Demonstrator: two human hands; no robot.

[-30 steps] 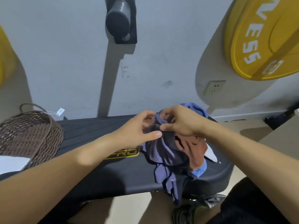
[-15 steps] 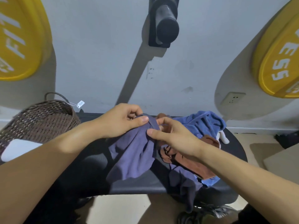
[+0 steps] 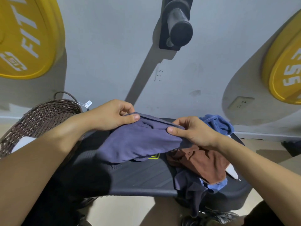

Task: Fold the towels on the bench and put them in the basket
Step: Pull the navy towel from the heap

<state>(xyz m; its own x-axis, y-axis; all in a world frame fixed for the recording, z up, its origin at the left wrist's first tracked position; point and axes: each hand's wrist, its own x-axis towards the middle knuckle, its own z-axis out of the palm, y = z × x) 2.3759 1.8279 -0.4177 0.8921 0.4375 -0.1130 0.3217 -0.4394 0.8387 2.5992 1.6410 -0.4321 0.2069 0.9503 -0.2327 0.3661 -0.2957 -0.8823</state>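
A purple-blue towel (image 3: 138, 142) hangs above the black bench (image 3: 143, 178), stretched between both hands. My left hand (image 3: 112, 115) pinches its top edge at the left end; my right hand (image 3: 193, 130) pinches the same edge at the right end. To the right on the bench lies a pile with a rust-brown towel (image 3: 206, 163), a bright blue towel (image 3: 216, 123) behind it and a dark towel (image 3: 189, 188) drooping over the front edge. A brown wicker basket (image 3: 40, 118) stands at the bench's left end, something white inside it.
The grey wall behind carries a black peg (image 3: 177, 25) and two yellow weight plates (image 3: 27, 35) (image 3: 286, 70). A wall socket (image 3: 241, 101) sits low on the right. Beige floor and a dark shoe (image 3: 206, 217) show below the bench's front edge.
Both hands lifted the purple-blue towel out of the pile, carried it leftward and moved apart, stretching its top edge. The view swung left and up.
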